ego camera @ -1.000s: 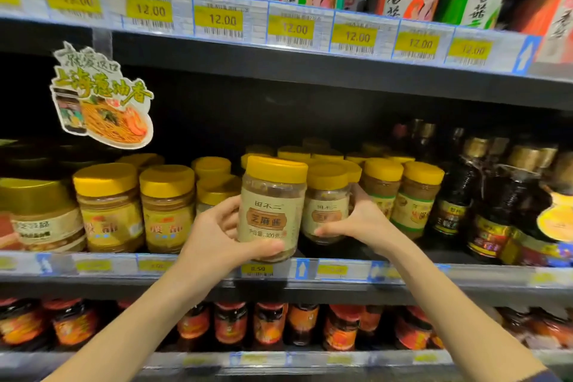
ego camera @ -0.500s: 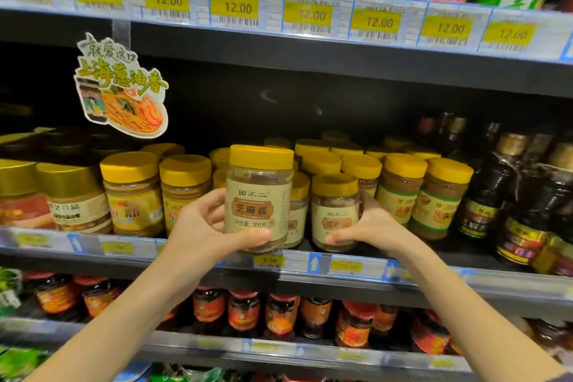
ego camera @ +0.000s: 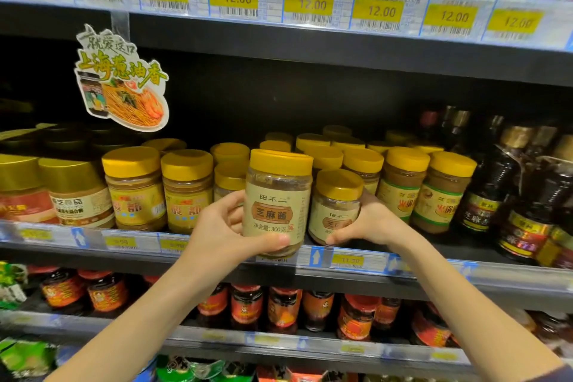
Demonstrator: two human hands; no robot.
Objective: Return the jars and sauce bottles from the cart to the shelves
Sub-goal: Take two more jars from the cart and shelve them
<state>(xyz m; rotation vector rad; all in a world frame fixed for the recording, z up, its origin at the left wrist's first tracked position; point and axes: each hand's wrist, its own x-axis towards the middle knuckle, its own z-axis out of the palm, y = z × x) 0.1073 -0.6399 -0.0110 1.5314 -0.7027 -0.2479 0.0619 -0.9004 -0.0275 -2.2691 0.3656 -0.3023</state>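
Nearest the camera, both hands were busy at the front lip of the middle shelf (ego camera: 434, 270). The left hand (ego camera: 217, 234) gripped the sesame paste jar (ego camera: 277, 205), thumb laid across the foot of the label and fingers curled round its back from 9 o'clock. It held the jar just in front of the price rail rather than on the shelf. That low hold probably kept the label readable and left the base free for setting down. The jar stood close to upright: its long axis ran 6 to 12 o'clock, the yellow lid (ego camera: 280, 161) at 12 and the label facing the person. At 3 o'clock of it, just beside it, the right hand (ego camera: 372, 226) clasped a second jar (ego camera: 335, 211) of the same brand, which appeared to stand at the shelf front. The thumb sat near the foot of its label and the fingers wrapped behind its right side. I judged this a steadying or nudging grip, meant to open a slot alongside. Farther back, from 12 to 2 o'clock, rows of yellow-lidded jars (ego camera: 325, 155) filled the depth, which would explain working at the front. Dark sauce bottles (ego camera: 527, 211) stood at 3 o'clock, well apart. A noodle shelf sign (ego camera: 121, 80) hung at 10 o'clock beneath the upper shelf's price tags (ego camera: 313, 5).
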